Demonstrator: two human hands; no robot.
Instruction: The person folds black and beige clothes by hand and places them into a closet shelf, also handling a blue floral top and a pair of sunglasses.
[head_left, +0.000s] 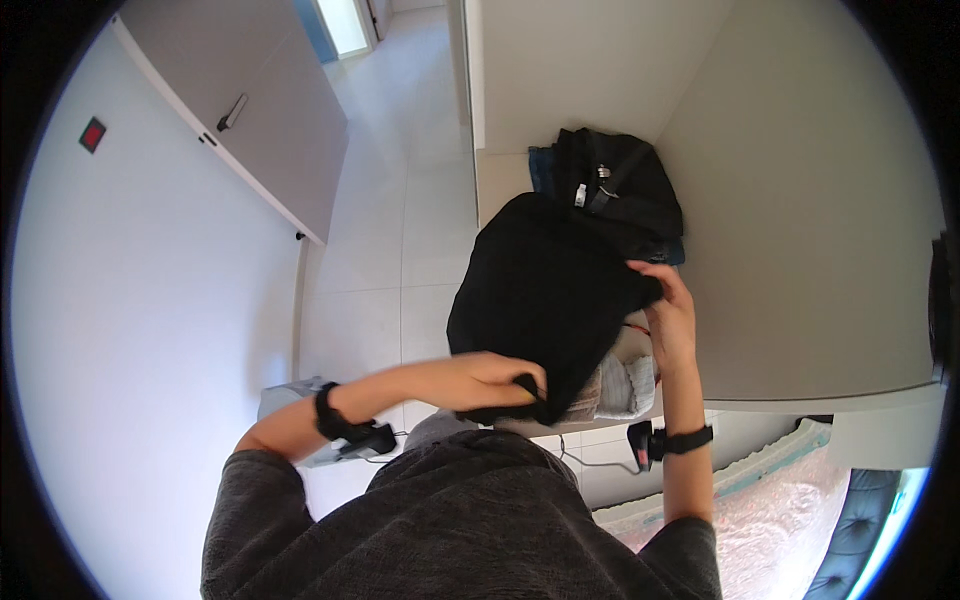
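A black cloth item, seemingly a garment (536, 292), spreads over the ledge in front of me. My left hand (499, 380) grips its near edge, where the fabric bunches between thumb and fingers. At the right, my right hand (670, 304) pinches a corner of the same cloth. Partly beneath it and nearer to me lie folded light striped fabric (626, 386) and brownish folded fabric (585, 401). Just beyond the cloth rests a black bag (637, 180) with a strap and metal buckle, on top of something dark blue.
The ledge (504, 176) meets a beige wall panel (810, 247) at the right. A grey door (262, 97) with a handle stands at the upper left. Behind my right arm is a bed with a pink cover (772, 510). A grey container (281, 397) sits near my left elbow.
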